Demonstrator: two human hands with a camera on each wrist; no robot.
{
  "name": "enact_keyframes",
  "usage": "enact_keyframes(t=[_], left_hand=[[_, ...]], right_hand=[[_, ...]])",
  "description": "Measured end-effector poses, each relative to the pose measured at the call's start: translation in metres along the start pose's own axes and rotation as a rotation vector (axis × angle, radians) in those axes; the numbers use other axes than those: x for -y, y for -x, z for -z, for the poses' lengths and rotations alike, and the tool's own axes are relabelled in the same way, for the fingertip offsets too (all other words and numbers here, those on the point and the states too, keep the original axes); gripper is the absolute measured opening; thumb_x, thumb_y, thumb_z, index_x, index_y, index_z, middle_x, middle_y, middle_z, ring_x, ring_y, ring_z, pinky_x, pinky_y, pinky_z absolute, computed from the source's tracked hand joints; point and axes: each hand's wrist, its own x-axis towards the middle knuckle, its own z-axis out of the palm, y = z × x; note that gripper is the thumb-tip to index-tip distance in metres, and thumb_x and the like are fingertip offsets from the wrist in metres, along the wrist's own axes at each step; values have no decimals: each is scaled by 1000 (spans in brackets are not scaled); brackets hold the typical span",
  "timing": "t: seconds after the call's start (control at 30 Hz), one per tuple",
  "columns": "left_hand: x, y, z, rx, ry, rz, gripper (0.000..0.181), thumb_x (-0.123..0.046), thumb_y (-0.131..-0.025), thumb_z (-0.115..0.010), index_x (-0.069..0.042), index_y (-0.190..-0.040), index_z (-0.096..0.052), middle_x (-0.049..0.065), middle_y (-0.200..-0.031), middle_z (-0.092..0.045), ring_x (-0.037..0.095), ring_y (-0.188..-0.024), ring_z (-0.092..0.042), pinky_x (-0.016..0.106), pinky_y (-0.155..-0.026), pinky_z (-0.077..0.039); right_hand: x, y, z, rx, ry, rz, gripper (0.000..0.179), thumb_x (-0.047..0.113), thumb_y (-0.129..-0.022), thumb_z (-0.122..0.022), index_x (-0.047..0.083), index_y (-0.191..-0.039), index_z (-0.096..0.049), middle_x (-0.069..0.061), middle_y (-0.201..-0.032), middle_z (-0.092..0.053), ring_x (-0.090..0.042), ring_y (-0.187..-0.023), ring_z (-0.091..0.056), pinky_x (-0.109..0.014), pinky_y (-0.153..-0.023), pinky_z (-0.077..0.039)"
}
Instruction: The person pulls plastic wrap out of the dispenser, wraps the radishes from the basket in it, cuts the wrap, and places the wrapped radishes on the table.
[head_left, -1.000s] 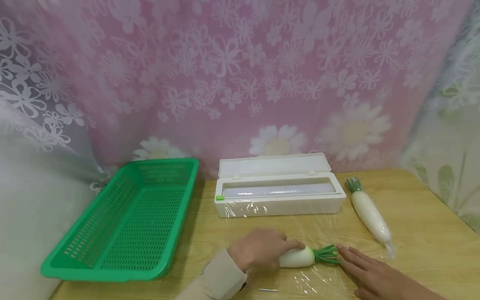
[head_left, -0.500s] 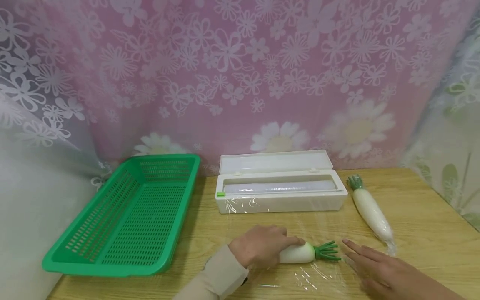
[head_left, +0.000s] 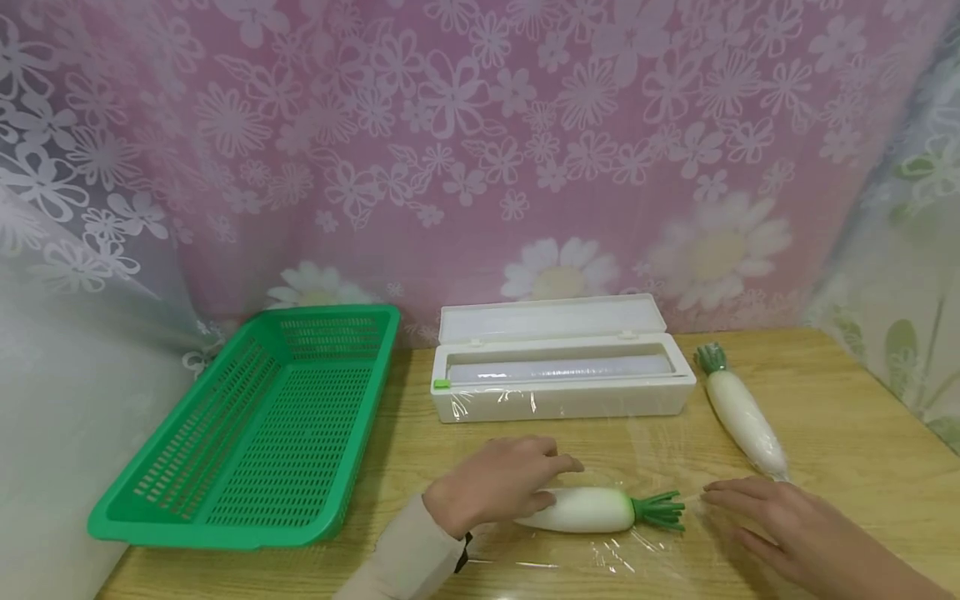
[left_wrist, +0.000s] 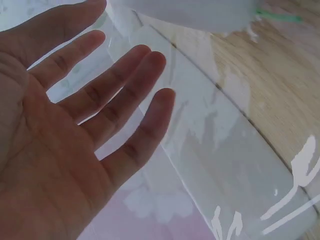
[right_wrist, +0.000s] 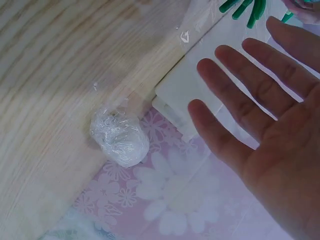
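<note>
A white radish (head_left: 588, 510) with short green stalks lies on a sheet of clear cling film (head_left: 600, 554) in the head view. My left hand (head_left: 498, 483) hovers at its tapered end, partly covering it. In the left wrist view that hand's fingers (left_wrist: 127, 105) are spread and relaxed, gripping nothing. Beyond the stalks, my right hand (head_left: 787, 521) is held low over the right side of the film, fingertips right at its edge. The right wrist view shows its fingers (right_wrist: 240, 97) straight and apart, with nothing in the palm.
Behind the radish stands a white cling film box (head_left: 562, 404), lid up, its roll (head_left: 558, 369) inside and film drawn over the front. A film-wrapped radish (head_left: 742, 417) lies at the right. The green basket (head_left: 375, 408) stands left. A floral curtain (head_left: 480, 167) hangs behind the table.
My left hand has come off the radish and shifted left, uncovering more of it. My right hand has moved right, away from the stalks.
</note>
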Motion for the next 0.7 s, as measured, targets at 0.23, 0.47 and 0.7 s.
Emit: enact_keyframes(t=[0.23,0.47,0.7], left_hand=[[10,28,1,-99,14,25,27,-17,-93,-76,-20,-119,-74,-7,-102,-68,1,-83,-59,15,-70,-47],[17,54,-2,-145,40,38,10,-16,-91,-77,-16,-101,-78,-7,-90,-68,1,-75,-57,18,-67,-47],[16,74,-11,-126,77,22,4,-17,-89,-79,-18,-92,-77,-12,-83,-63,-3,-70,-53,15,-63,-45]], right_hand=[[3,-11,1,-72,-107,79,46,47,-103,-41,14,-95,-73,7,-92,-65,-5,-79,-60,-9,-64,-42],[4,-13,0,-76,-169,156,42,43,-105,-41,16,-93,-72,11,-89,-62,-1,-75,-56,-11,-60,-40],[7,-10,-2,12,-263,173,3,27,-97,-71,26,-95,-70,16,-94,-60,2,-79,-52,-12,-62,-39]])
